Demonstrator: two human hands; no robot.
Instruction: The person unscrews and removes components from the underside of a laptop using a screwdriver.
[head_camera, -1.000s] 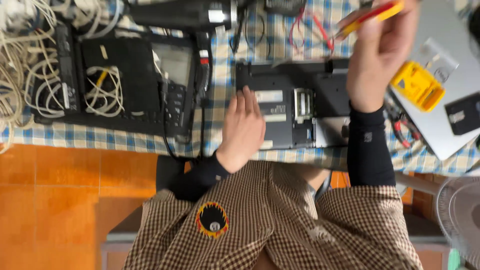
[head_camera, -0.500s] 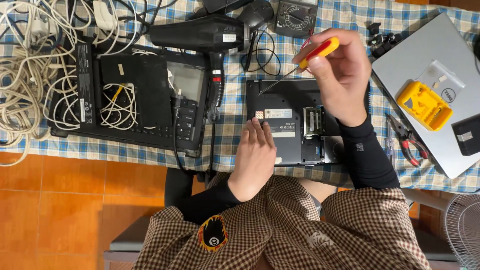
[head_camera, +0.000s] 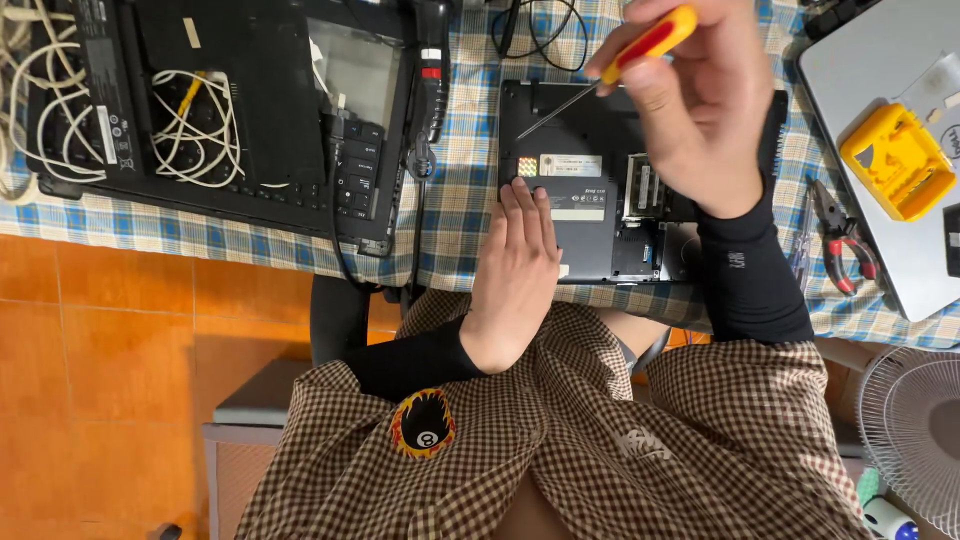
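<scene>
A black laptop (head_camera: 600, 190), turned underside up with part of its bottom cover off, is seen lying on the bench (head_camera: 465, 200), which is covered by a blue-and-white checked cloth. The left hand (head_camera: 518, 270) is laid flat, fingers extended, on the near left part of the laptop's underside; nothing is grasped by it. The right hand (head_camera: 700, 100) is raised above the laptop and is clenched around the red-and-yellow handle of a screwdriver (head_camera: 610, 70). The metal shaft is angled down and to the left, its tip standing over the far left area of the laptop; whether the tip touches the surface cannot be told.

To the left, well apart from the laptop, a second opened black device (head_camera: 250, 120) is noted, with white cables (head_camera: 195, 125) coiled on it. A black cord (head_camera: 425, 150) runs down between the two machines. To the right, red-handled pliers (head_camera: 845, 240) lie on the cloth just beside a silver laptop (head_camera: 880, 60), on which a yellow case (head_camera: 895, 160) rests. A white fan (head_camera: 915, 430) is partly seen at the lower right, below the bench edge.
</scene>
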